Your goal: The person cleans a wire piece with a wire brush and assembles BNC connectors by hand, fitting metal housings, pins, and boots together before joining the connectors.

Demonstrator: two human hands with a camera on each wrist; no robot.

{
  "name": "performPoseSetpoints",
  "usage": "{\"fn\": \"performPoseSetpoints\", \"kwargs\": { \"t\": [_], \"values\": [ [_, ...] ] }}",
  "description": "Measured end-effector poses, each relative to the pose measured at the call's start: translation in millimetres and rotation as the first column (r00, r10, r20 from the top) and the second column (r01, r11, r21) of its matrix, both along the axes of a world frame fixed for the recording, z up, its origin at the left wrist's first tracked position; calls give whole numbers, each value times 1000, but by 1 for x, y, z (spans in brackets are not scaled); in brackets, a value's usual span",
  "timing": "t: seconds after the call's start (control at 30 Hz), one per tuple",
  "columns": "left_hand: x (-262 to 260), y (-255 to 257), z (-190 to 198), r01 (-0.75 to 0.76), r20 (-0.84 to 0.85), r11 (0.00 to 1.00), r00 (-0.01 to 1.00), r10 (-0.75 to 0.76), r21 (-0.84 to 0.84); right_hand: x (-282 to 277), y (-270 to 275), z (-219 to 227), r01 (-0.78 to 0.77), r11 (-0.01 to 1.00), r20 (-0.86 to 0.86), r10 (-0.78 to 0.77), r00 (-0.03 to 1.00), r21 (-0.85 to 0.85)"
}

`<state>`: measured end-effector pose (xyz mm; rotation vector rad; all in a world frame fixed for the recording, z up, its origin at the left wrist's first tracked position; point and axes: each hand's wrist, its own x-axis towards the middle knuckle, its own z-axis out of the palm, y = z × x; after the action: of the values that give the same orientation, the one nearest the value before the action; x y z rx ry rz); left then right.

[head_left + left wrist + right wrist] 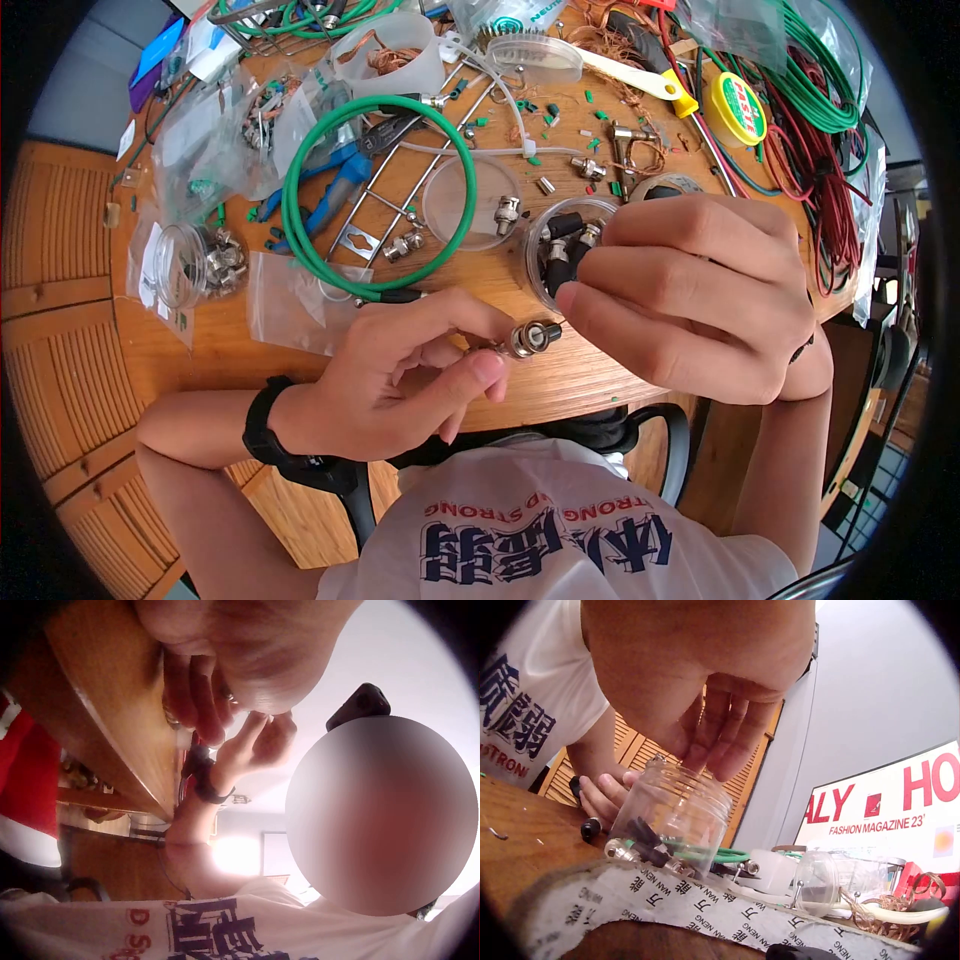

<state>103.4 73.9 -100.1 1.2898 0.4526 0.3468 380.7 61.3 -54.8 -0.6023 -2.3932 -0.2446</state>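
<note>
My left hand [400, 365] pinches a metal BNC connector [528, 340] between thumb and forefinger, its round end facing right with a black piece at its tip. To the right, my right hand [700, 290] is over the edge of a clear jar [531, 250] of black-booted connectors [558, 265]. In the right wrist view, its fingers [731, 742] point down just behind the rim of the jar [697, 791]. Whether they hold something I cannot tell. A looped green cable [289, 200] lies beyond the left hand, its black-booted end [402, 296] close to the knuckles.
Blue-handled pliers [335, 190] and a wire rack [375, 190] lie inside the loop. A clear lid [450, 215] bears a BNC connector [507, 214]. Around them are a yellow paste tin [735, 108], a jar of metal parts [182, 262], a brush [630, 72] and coiled wires [835, 200].
</note>
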Motion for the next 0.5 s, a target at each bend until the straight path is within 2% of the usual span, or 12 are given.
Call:
{"fn": "performPoseSetpoints", "kwargs": {
  "t": [0.23, 0.33, 0.5],
  "values": [
    [-1, -1, 1, 2, -23, 1000, 1000, -2, -8, 2, 1, 3, -8, 1000, 38, 7, 999, 11],
    [-1, 0, 1, 5, -36, 1000, 999, -4, 5, 2, -3, 8, 5, 999, 61, -3, 998, -35],
    [-2, 3, 3, 44, -43, 999, 998, -45, -8, 1, -8, 10, 47, 995, 2, -47, 999, -86]
  ]
}}
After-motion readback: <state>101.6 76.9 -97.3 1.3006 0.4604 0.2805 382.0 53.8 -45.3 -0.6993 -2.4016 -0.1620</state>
